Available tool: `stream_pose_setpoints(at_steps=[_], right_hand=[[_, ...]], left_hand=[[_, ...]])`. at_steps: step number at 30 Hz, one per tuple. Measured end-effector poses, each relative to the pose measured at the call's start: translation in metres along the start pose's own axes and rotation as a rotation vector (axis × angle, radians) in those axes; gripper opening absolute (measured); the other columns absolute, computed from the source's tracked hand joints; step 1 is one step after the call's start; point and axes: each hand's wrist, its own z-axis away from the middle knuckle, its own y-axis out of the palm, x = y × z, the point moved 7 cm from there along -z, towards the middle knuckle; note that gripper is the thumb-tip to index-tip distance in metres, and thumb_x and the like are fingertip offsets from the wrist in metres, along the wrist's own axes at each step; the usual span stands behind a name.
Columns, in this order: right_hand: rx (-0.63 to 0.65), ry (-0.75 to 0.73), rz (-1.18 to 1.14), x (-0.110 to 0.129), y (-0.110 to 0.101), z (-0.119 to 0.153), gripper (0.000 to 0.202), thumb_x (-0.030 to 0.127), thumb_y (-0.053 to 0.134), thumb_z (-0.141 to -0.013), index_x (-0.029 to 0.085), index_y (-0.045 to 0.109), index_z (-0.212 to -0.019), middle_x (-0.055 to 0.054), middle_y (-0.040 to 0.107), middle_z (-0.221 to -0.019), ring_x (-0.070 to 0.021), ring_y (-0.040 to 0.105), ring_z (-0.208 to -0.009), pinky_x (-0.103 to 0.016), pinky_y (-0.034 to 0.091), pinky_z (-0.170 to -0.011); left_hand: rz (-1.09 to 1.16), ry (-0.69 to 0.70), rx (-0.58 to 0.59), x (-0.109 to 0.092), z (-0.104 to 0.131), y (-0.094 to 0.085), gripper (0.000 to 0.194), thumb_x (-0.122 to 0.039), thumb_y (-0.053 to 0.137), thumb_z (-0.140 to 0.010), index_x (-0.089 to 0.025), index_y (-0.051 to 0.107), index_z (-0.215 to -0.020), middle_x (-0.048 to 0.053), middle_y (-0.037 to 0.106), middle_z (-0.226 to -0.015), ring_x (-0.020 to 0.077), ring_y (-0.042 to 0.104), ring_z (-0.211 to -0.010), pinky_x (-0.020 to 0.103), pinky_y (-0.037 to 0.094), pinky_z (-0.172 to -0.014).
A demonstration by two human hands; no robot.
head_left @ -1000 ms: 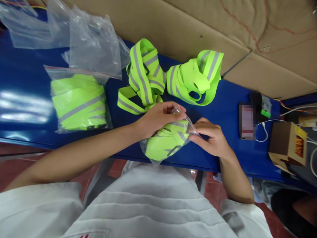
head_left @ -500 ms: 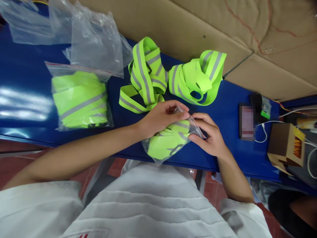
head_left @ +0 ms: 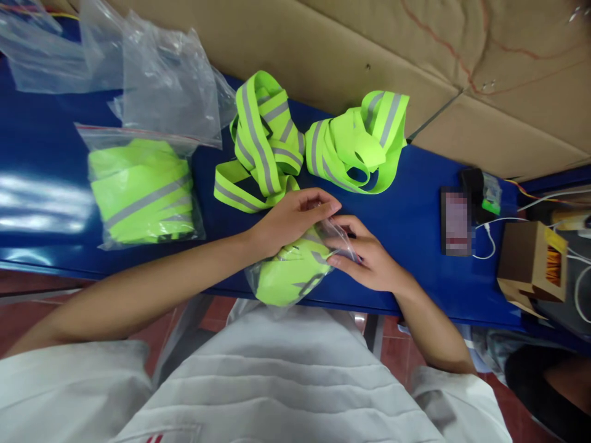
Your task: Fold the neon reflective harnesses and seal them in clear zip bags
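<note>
A clear plastic bag with a neon yellow-green reflective strap inside (head_left: 286,274) lies at the table's near edge. My left hand (head_left: 295,218) pinches the bag's upper edge from the left. On the right, my right hand (head_left: 362,252) grips the same bag's opening side between thumb and fingers. Behind my hands lie two loose bundles of the strap with grey stripes, one at centre (head_left: 261,141) and one further right (head_left: 355,144). A filled bag of strap (head_left: 143,191) lies flat to the left.
Clear plastic bags (head_left: 170,80) lie at the back left of the blue table (head_left: 46,147). Cardboard (head_left: 346,61) lines the back. To the right are a phone (head_left: 456,223), cables and an open small box (head_left: 521,258). Another person's limb shows at the lower right.
Both hands and the held bag have shifted slightly left, the right hand moving closer to the left. The view has also shifted a little. Both hands still hold the bag.
</note>
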Motion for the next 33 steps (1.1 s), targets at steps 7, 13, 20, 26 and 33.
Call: stream_pose_setpoints(at_steps=[7,13,20,26,33], right_hand=[[-0.273,0.274,-0.292,-0.025,-0.037,0.013,0.053,0.034,0.086,-0.085,0.03,0.066,-0.134,-0.008,0.067,-0.131,-0.0204,0.071,-0.11,-0.035,0.062,-0.093],[-0.315,0.425,-0.451,-0.037,-0.041,0.015,0.041,0.036,0.089,-0.081,0.023,0.068,-0.115,-0.002,0.073,-0.102,-0.0124,0.072,-0.086,-0.023,0.061,-0.076],[-0.339,0.397,-0.229,-0.026,-0.061,0.019,0.017,0.034,0.078,-0.092,0.02,0.069,-0.089,0.003,0.063,-0.073,-0.0102,0.059,-0.063,-0.023,0.05,-0.058],[-0.2,0.234,-0.025,-0.008,-0.056,0.019,0.017,0.032,0.069,-0.1,0.025,0.068,-0.116,-0.001,0.07,-0.094,-0.0142,0.065,-0.084,-0.027,0.054,-0.077],[-0.117,0.192,-0.033,-0.007,-0.04,0.013,0.042,0.031,0.067,-0.1,0.027,0.061,-0.142,-0.005,0.073,-0.12,-0.0185,0.069,-0.101,-0.031,0.056,-0.088]], left_hand=[[0.224,-0.274,0.271,0.013,0.002,0.013,0.05,-0.049,0.088,-0.079,-0.018,0.075,-0.116,0.01,0.077,-0.114,0.0216,0.073,-0.101,0.029,0.056,-0.086],[0.162,-0.304,0.218,0.01,0.01,0.014,0.051,-0.04,0.096,-0.069,-0.015,0.078,-0.109,0.009,0.079,-0.107,0.0206,0.074,-0.092,0.03,0.057,-0.085],[0.215,-0.225,0.009,0.005,0.008,0.001,0.05,-0.039,0.098,-0.062,-0.016,0.073,-0.099,0.004,0.077,-0.09,0.0193,0.073,-0.079,0.033,0.06,-0.078],[-0.079,-0.082,0.019,-0.009,0.004,-0.004,0.043,-0.055,0.088,-0.074,-0.02,0.078,-0.098,0.003,0.078,-0.094,0.0195,0.071,-0.083,0.028,0.055,-0.075],[-0.183,-0.059,0.086,-0.008,0.002,-0.001,0.051,-0.062,0.084,-0.076,-0.019,0.079,-0.103,0.005,0.078,-0.095,0.0216,0.07,-0.086,0.028,0.054,-0.074]])
